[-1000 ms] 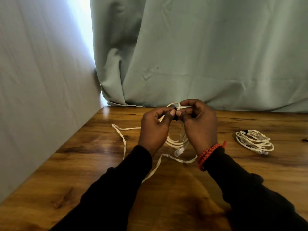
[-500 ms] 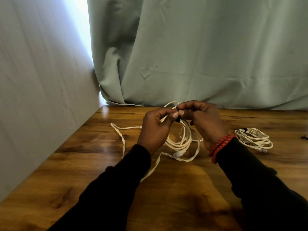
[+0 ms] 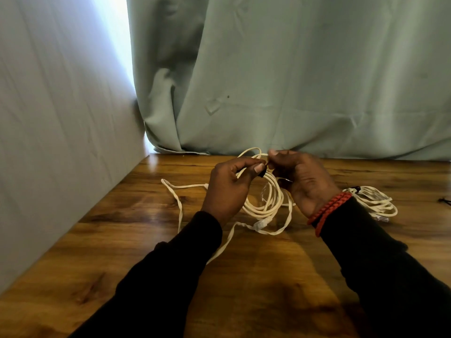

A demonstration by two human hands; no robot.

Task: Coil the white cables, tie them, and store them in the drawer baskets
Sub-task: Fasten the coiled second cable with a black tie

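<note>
A white flat cable (image 3: 264,206) hangs in several loops between my hands above the wooden table (image 3: 244,276); its loose tail runs left and toward me across the wood. My left hand (image 3: 228,191) pinches the top of the loops together with a small black tie (image 3: 261,173). My right hand (image 3: 302,181) grips the same spot from the right, fingertips touching the left ones. A clear plug end (image 3: 260,224) rests below the loops. A second white cable (image 3: 375,203), coiled and tied with a black tie, lies on the table right of my right wrist.
A grey-green curtain (image 3: 292,81) hangs along the table's far edge and a pale cloth wall (image 3: 61,142) closes the left side. A small dark object (image 3: 445,200) lies at the right edge. No drawer or basket is in view.
My right hand has turned outward and its wrist has swung right, opening the view of the loops. The coil now hangs lower and wider. My left hand has held its pinch.
</note>
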